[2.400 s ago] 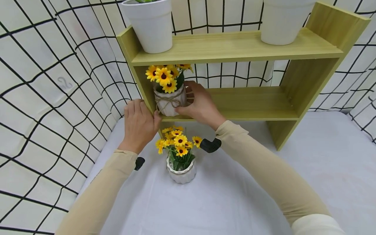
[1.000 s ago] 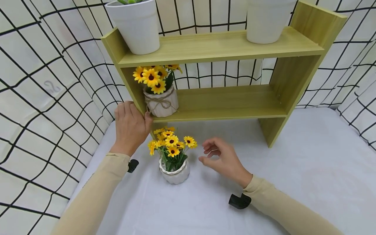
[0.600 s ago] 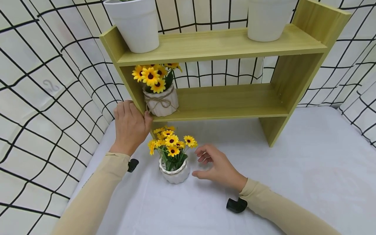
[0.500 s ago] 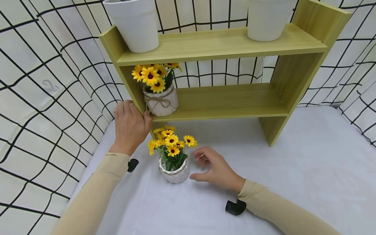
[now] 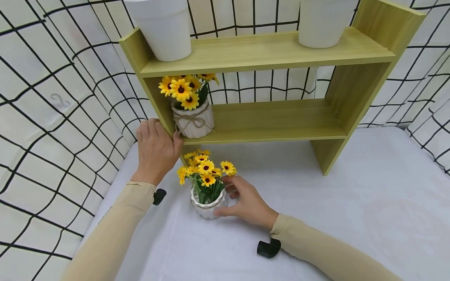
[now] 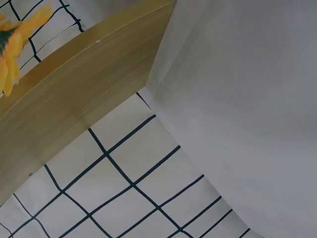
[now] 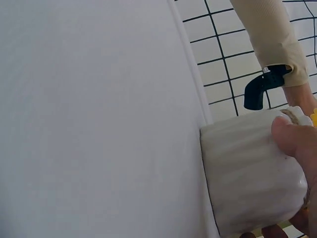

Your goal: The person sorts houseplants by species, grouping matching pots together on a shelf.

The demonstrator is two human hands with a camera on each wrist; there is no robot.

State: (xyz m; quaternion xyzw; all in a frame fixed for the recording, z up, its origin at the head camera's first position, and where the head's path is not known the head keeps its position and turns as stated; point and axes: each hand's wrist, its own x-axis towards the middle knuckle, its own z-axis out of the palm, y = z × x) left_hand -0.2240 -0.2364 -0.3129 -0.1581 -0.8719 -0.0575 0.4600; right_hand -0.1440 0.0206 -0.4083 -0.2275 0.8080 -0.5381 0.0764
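On the white cloth, in front of the wooden shelf [image 5: 274, 119], stands a small white pot of yellow daisy-like flowers [image 5: 202, 210]. My right hand [image 5: 247, 203] grips this flower pot from the right, thumb on its near side and fingers round the far side. In the right wrist view the thumb [image 7: 292, 139] presses the pot's wall [image 7: 247, 173], whose base is against the cloth. My left hand [image 5: 156, 150] holds the shelf's left side panel, thumb at its front edge; the left wrist view shows shelf wood [image 6: 89, 74] but not that hand.
A second flower pot [image 5: 195, 125], tied with twine, stands at the left end of the middle shelf board. Above it are two larger white pots, one left [image 5: 165, 35] and one right [image 5: 321, 23]. Black wire mesh [image 5: 63, 117] lines the sides and back.
My right hand has let go of the twine-tied pot on the shelf, come down, and moved left onto the flower pot on the cloth. The left hand has kept its hold on the shelf.
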